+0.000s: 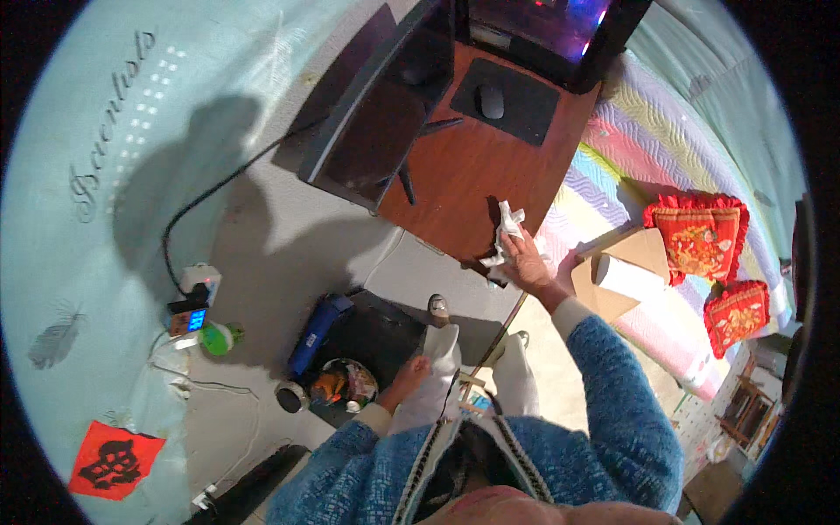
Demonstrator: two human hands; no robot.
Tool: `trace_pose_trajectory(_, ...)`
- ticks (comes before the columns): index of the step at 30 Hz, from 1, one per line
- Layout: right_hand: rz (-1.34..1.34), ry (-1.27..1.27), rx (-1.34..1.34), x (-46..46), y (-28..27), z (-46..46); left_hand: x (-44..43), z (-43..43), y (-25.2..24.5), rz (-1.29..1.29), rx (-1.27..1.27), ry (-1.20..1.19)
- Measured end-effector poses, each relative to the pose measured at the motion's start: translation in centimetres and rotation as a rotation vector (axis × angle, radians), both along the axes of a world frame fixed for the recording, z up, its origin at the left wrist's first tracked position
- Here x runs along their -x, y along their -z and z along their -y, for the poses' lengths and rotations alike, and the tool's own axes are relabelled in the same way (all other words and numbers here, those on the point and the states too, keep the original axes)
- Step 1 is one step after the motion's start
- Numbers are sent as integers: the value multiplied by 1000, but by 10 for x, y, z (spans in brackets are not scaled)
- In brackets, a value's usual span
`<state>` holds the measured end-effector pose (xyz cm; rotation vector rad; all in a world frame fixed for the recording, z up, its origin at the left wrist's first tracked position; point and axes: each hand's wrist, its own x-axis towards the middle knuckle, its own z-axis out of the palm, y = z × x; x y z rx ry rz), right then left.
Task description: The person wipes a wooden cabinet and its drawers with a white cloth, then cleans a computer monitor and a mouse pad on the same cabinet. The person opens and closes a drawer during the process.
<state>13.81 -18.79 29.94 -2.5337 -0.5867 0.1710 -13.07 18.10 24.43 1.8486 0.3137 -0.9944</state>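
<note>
My right hand (pixel 527 262) presses crumpled white tissue (pixel 508 220) against the near right corner of the reddish-brown wooden desk (pixel 453 203). Tissue sticks out past the fingers on both sides. My left hand (pixel 412 379) hangs beside my left thigh, its fingers partly hidden and foreshortened. Close to it, on a dark low surface (pixel 380 325), is a round container (pixel 361 377) filled with mixed small items. On the desk, a black monitor (pixel 387 111) stands at the left, and a grey mouse (pixel 491 102) rests on a black mouse pad (pixel 525 121).
A PC case (pixel 538 39) with coloured lights stands at the desk's far end. Right of the desk, a quilted bed (pixel 604 190) holds an opened cardboard box (pixel 633 246) and red cushions (pixel 699 239). A black cable (pixel 216 187) runs from the monitor to a power socket (pixel 200 282).
</note>
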Motion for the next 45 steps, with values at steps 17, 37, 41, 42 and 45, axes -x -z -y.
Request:
trace_pose_trajectory(17,101,366,-181,54,18,-79,-283,-68,-172,798,67,-289)
trace_pose_trajectory(37,-331,1056,-1314,-312,9,-100,-368,-42,-288,462,-564,185)
trace_pose_trajectory(41,-157,1032,-1040,-388,2,-90,-367,-45,-282,337,-661,121)
trace_pose_trajectory(42,-95,985,-1103,-395,1,-94,-367,-46,-281,326,-617,119)
trace_pose_trajectory(45,-95,889,-1013,-388,-2,-109,-369,-49,-282,340,-585,191)
